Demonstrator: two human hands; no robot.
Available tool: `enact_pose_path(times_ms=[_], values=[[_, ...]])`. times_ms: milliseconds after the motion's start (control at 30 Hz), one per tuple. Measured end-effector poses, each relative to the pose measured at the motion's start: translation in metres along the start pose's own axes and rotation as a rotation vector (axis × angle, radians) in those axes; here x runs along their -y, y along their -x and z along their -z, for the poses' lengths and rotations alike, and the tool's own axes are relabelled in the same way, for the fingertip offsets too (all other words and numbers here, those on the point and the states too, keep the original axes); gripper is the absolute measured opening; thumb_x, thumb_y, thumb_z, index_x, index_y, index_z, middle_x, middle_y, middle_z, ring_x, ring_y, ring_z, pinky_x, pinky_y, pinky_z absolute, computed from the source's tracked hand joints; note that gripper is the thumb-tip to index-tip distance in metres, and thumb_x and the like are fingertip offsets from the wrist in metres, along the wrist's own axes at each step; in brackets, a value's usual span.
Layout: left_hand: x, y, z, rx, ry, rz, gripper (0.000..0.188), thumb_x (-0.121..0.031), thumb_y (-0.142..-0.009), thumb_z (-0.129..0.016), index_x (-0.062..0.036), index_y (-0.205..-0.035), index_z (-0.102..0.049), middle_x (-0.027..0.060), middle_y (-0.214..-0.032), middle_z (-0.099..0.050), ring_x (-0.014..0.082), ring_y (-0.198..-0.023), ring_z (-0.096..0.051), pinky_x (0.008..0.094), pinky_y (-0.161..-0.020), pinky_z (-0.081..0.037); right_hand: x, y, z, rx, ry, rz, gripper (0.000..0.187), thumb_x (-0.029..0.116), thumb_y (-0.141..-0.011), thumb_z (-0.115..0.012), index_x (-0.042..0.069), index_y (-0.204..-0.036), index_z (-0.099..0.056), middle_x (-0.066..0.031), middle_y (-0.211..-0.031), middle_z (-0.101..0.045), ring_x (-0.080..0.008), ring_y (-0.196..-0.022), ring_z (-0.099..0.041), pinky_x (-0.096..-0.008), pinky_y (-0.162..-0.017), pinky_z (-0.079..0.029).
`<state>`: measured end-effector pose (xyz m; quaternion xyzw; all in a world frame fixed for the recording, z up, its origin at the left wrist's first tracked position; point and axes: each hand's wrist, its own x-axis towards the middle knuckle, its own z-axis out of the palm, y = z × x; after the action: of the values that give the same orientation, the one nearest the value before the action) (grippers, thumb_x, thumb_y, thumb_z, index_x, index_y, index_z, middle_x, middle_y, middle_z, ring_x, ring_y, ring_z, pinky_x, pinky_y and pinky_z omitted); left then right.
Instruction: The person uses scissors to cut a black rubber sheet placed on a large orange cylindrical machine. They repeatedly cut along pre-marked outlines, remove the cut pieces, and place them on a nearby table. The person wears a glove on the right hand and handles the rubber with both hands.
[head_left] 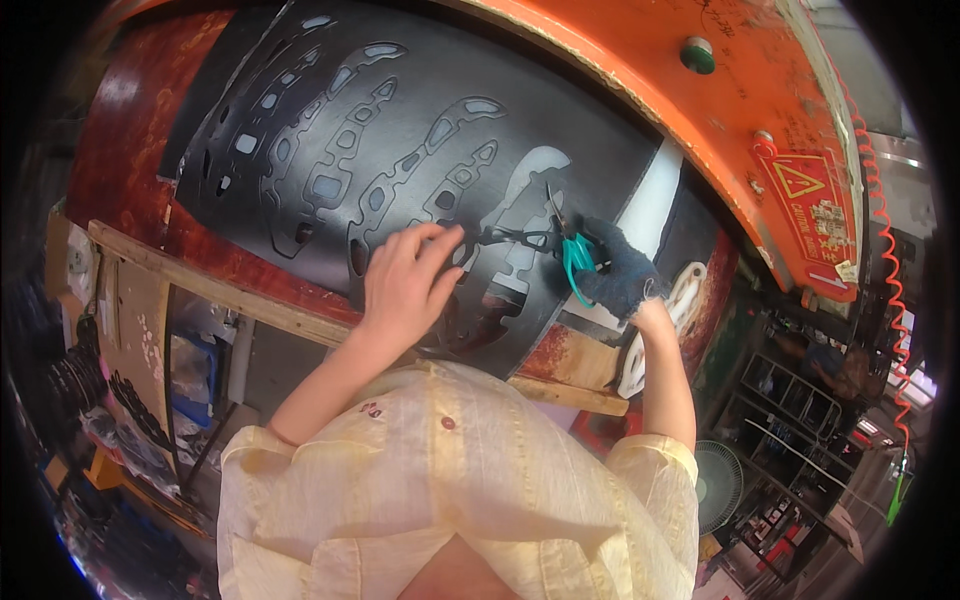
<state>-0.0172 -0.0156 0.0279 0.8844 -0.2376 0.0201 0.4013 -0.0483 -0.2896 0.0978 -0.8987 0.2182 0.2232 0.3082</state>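
Shows satin-smooth sheet [415,110] at eleven o'clock, plastic-handled scissors [577,262] at two, rough knit glove [622,272] at three, glossy red counter [112,110] at ten.

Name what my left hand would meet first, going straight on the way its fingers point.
Probably the black strip, before the scissors; depth is unclear, so it might pass above.

Black cut-out sheet [425,110] and white slotted piece [632,378] on red-brown table [125,150]

Teal, orange, black
We see teal-handled scissors [574,250], a black sheet [425,100] patterned with cut outlines, an orange panel [735,105].
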Motion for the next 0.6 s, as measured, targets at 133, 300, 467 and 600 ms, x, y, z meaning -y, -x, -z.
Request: enact_pose_path(times_ms=[133,300,467,600], values=[[0.001,-0.008,0.003,0.120,-0.072,0.026,0.035,-0.018,-0.073,-0.070,-0.0086,-0.105,-0.061,0.0037,-0.085,-0.060,0.0229,-0.085,-0.056,0.0360,-0.068,-0.042,0.001,-0.005,0.007,0.164,0.080,0.085,0.060,0.019,-0.072,-0.064,0.014,-0.129,-0.047,-0.0129,-0.091,-0.064,-0.0229,-0.081,-0.063,-0.0344,-0.067,-0.050],[-0.005,-0.009,-0.001,0.091,0.181,0.167,0.018,-0.014,-0.078,-0.065,-0.0062,-0.093,-0.058,0.0051,-0.081,-0.061,0.0232,-0.072,-0.059,0.0353,-0.062,-0.045,0.003,-0.004,0.020,0.193,-0.182,0.053,0.059,0.006,-0.073,-0.064,0.012,-0.129,-0.048,-0.0048,-0.081,-0.059,-0.0151,-0.070,-0.057,-0.0286,-0.064,-0.048],[-0.005,-0.013,0.000,0.236,0.911,0.680,0.013,-0.015,-0.089,-0.056,-0.0062,-0.099,-0.054,0.0042,-0.086,-0.063,0.0134,-0.065,-0.059,0.0284,-0.054,-0.043,0.017,-0.010,0.045,0.351,-0.091,0.396,0.058,-0.002,-0.073,-0.065,0.009,-0.128,-0.049,-0.0019,-0.079,-0.057,-0.0096,-0.068,-0.055,-0.0231,-0.062,-0.047],[-0.008,-0.014,-0.004,0.250,1.269,0.897,0.019,-0.016,-0.091,-0.057,-0.0067,-0.105,-0.049,0.0052,-0.101,-0.065,0.0047,-0.062,-0.051,0.0174,-0.049,-0.035,0.037,-0.040,0.064,0.490,-0.112,0.426,0.054,0.001,-0.073,-0.068,0.009,-0.125,-0.054,-0.0037,-0.093,-0.058,-0.0127,-0.081,-0.057,-0.0274,-0.072,-0.048]])
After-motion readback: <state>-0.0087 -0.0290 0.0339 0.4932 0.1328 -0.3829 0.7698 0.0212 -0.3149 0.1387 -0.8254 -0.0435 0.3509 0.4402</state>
